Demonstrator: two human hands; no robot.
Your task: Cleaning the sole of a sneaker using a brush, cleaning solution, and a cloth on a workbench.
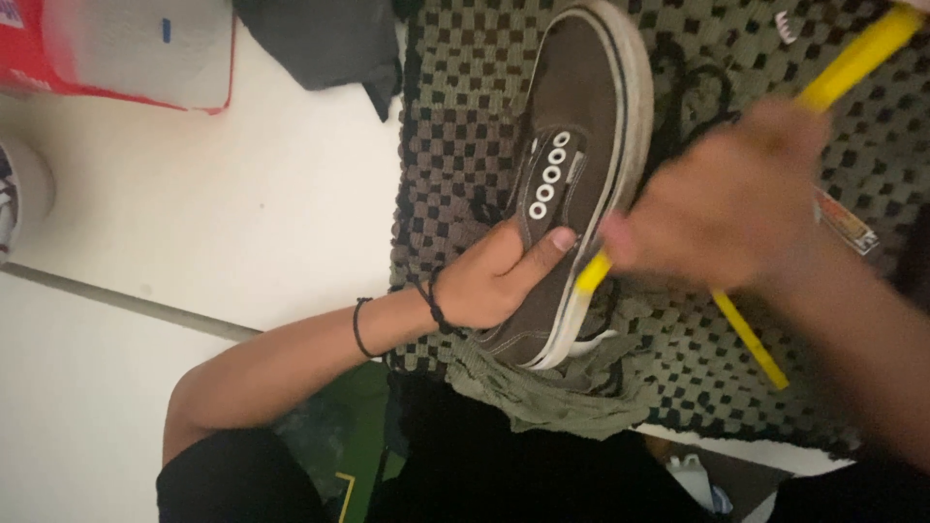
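A dark brown canvas shoe (pixel 572 136) with white eyelets and a white sole rim lies on a green-and-black checkered cloth (pixel 455 116). My left hand (pixel 494 276) grips the shoe near its heel opening, thumb pressed on the upper. My right hand (pixel 727 203), blurred by motion, is closed around a yellow-handled tool (pixel 857 58) whose lower end (pixel 593 273) touches the shoe's white sole edge. Black laces (pixel 693 92) lie loose on the cloth beside the shoe.
A second yellow stick (pixel 751 339) lies on the cloth under my right wrist. A red-and-white box (pixel 136 48) and dark fabric (pixel 329 39) rest at the top left on the white floor (pixel 213 203). A small label (pixel 846 221) lies at right.
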